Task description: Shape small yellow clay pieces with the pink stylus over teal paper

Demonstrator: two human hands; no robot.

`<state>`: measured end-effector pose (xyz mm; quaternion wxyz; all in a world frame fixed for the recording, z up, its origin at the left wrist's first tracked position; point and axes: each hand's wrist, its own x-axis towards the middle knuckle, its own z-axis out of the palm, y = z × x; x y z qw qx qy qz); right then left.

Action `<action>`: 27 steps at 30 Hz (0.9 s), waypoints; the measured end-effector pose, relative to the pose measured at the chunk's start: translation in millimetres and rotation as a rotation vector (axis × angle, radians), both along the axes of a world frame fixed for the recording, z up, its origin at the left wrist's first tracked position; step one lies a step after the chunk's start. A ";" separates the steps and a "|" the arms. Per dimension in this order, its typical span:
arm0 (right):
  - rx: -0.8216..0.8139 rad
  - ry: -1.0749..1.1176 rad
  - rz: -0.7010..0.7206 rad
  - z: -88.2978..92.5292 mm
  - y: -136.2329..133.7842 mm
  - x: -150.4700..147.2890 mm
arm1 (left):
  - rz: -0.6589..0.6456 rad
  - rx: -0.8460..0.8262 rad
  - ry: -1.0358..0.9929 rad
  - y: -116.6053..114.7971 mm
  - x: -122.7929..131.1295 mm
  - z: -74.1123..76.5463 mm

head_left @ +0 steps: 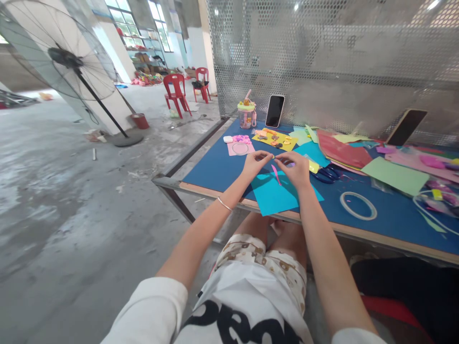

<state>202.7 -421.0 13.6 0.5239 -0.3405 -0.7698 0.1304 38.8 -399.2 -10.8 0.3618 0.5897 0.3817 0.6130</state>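
Note:
My left hand [258,161] and my right hand [292,167] meet fingertip to fingertip above the blue table. Both are closed in a pinch round a tiny yellowish piece [273,156], too small to make out well. Below them a bright blue paper sheet [276,198] lies at the table's front edge, partly under my right wrist. A thin pink tool [276,175] rests near the sheet's upper part. Left of my hands is a pink square [241,148] with a clear ring and small purple pieces. Just behind, a yellow sheet [292,142] carries small orange and brown pieces.
Dark blue scissors [327,174], a white ring [358,206] and coloured paper [394,175] lie to the right. A cup [246,114] and a phone [275,111] stand at the back before a perforated metal panel [322,62]. Another phone [407,127] leans at right.

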 end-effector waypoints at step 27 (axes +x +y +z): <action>0.012 0.006 -0.031 -3.6 2.9 -2.3 | 0.018 0.027 0.055 -2.6 0.2 -0.1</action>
